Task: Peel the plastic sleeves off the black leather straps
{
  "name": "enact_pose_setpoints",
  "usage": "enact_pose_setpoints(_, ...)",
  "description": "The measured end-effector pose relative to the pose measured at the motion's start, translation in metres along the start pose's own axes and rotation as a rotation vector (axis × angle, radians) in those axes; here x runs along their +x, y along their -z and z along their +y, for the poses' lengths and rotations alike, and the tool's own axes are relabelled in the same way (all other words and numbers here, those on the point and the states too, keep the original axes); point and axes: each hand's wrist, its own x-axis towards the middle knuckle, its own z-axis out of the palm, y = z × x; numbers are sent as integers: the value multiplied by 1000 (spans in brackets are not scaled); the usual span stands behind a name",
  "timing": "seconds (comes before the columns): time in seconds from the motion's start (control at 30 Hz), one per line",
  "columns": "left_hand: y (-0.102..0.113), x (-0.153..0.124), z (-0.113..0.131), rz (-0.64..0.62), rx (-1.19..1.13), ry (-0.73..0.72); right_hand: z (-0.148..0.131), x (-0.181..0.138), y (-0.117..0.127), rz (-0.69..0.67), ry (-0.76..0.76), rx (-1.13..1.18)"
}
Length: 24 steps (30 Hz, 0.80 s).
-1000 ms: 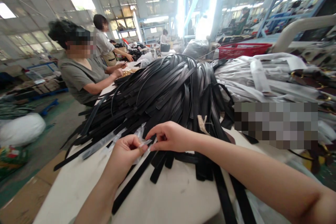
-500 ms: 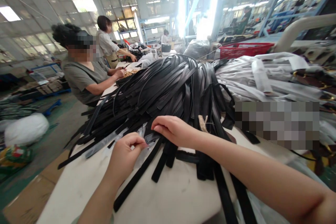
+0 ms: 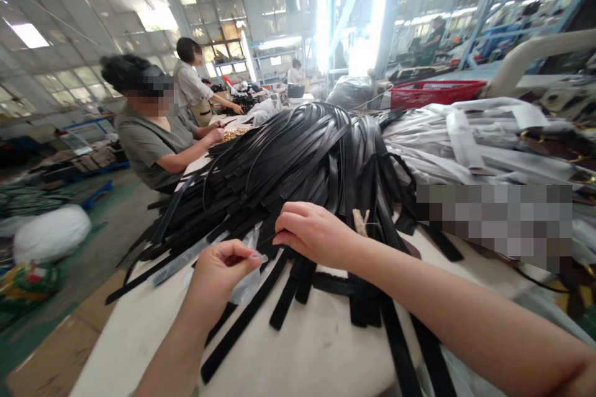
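My left hand (image 3: 223, 267) is pinched on a piece of clear plastic film (image 3: 246, 285) that hangs below its fingertips, over the table's near side. Just to the right, my right hand (image 3: 310, 229) is closed, with the fingers curled and the thumb pressed in. What it grips is hidden against the dark heap behind. That heap is a big pile of black straps (image 3: 288, 161), spread across the table, with several strap ends lying toward me under both hands. A small beige tie (image 3: 359, 223) shows beside my right wrist.
The white table (image 3: 316, 360) has its near edge below me. White-wrapped straps (image 3: 465, 130) lie at the right, with a red basket (image 3: 437, 93) behind. At the left, a co-worker in a grey top (image 3: 149, 136) handles gold-coloured pieces (image 3: 235, 134). Another person (image 3: 190, 84) stands farther back.
A stitched black strap end between my hands is no longer visible there. Clear plastic now shows at my left fingertips. My right hand has shifted slightly right, apart from the left.
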Motion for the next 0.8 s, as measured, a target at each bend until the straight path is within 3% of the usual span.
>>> enact_pose_setpoints(0.23, -2, 2, -1, -5, 29, 22, 1, -2, -5, -56, 10, -125)
enact_pose_setpoints(0.37, -3, 1, 1, -94, 157, -96, -5, -5, -11, -107, 107, -171)
enact_pose_setpoints(0.47, -4, -1, 2, -182, 305, -193, -7, -6, -13, -175, 153, -126)
enact_pose_setpoints(0.63, 3, -2, 6, -19, 696, -218, 12, -3, -6, -291, -69, -107)
enact_pose_setpoints(0.8, 4, -6, 10, -139, 1061, -353, 15, -1, -5, -288, -14, -129)
